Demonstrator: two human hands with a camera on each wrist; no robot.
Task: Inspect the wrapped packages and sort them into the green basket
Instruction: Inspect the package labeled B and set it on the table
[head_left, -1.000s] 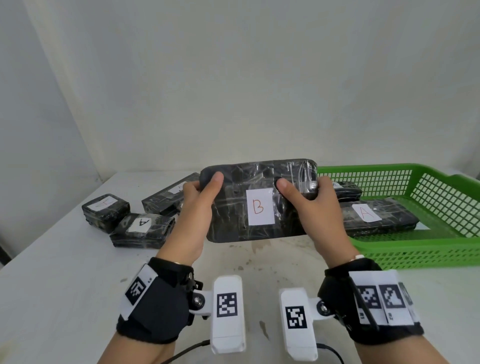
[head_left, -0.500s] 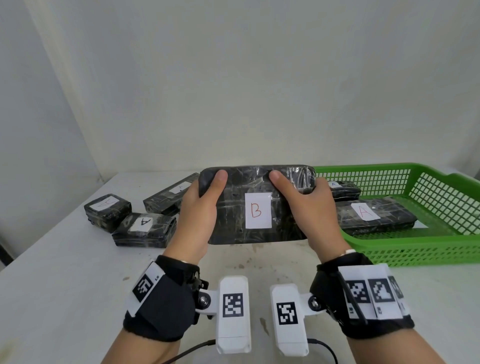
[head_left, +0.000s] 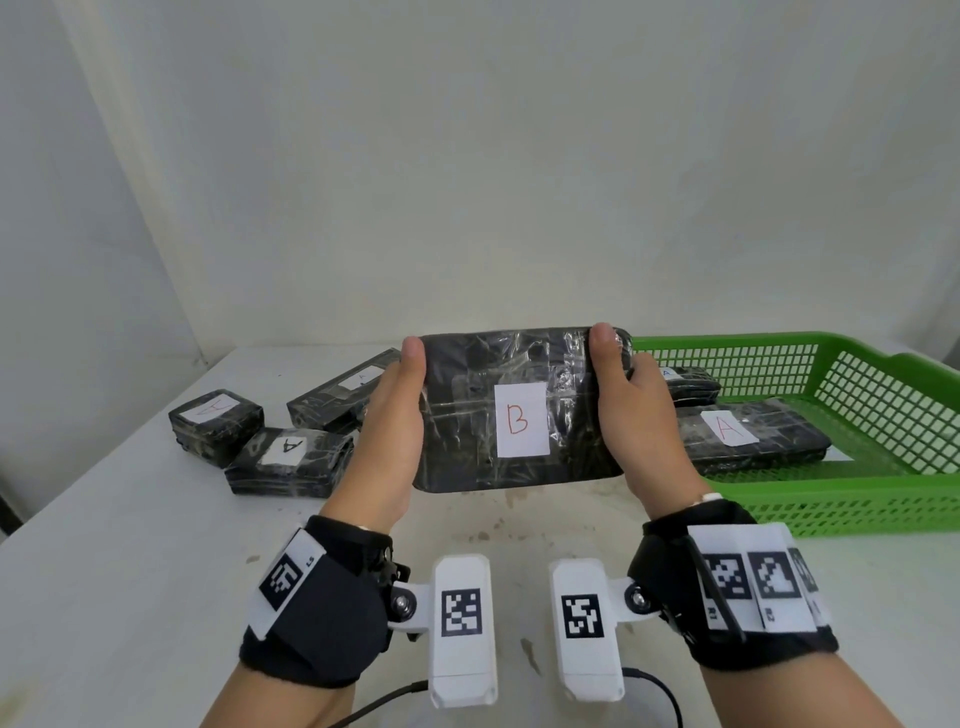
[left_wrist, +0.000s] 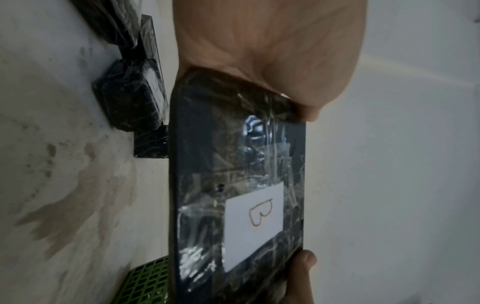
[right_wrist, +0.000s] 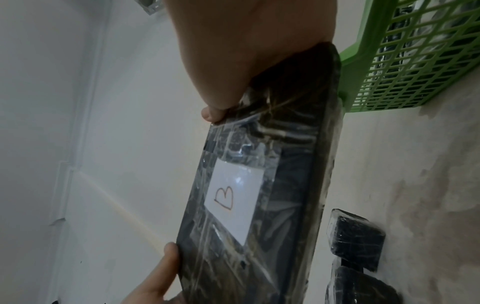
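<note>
Two hands, left hand (head_left: 389, 441) and right hand (head_left: 641, 436), grip the ends of a black wrapped package (head_left: 467, 415) labelled B at frame centre, thumbs pressed on its face, fingers hidden behind; the green basket (head_left: 852, 499) sits at right.
</note>
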